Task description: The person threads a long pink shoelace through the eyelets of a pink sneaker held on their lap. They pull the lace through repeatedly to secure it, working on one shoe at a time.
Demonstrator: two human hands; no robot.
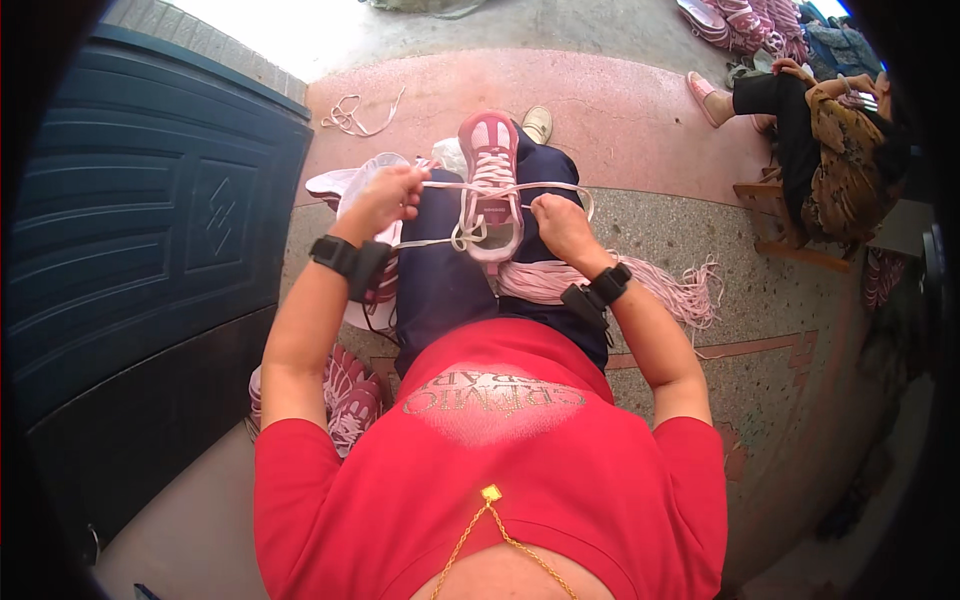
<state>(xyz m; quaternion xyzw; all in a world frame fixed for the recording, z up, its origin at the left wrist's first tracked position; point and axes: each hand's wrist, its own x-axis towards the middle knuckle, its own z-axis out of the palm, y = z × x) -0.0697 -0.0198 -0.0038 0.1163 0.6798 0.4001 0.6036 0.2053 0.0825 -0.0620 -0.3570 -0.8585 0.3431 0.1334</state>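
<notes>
A pink and white sneaker [477,213] rests across my dark-trousered thighs, toe pointing away from me. White lace [492,165] is threaded through its front eyelets, and loose lengths run out to both sides near the tongue. My left hand [392,198] is closed in a pinch on a lace stretched left of the shoe. On the other side, my right hand [562,226] has its fingers closed on a lace end close to the shoe's right edge. Below it, a bundle of pale pink laces [650,285] lies across my right thigh and hangs past it.
A dark blue panelled door [130,180] stands at left. Pink shoes [352,400] are piled on the floor beside my left side. A loose lace [350,118] lies ahead on the floor. At right another person [845,150] sits on a wooden stool [765,205], near more pink shoes [735,22].
</notes>
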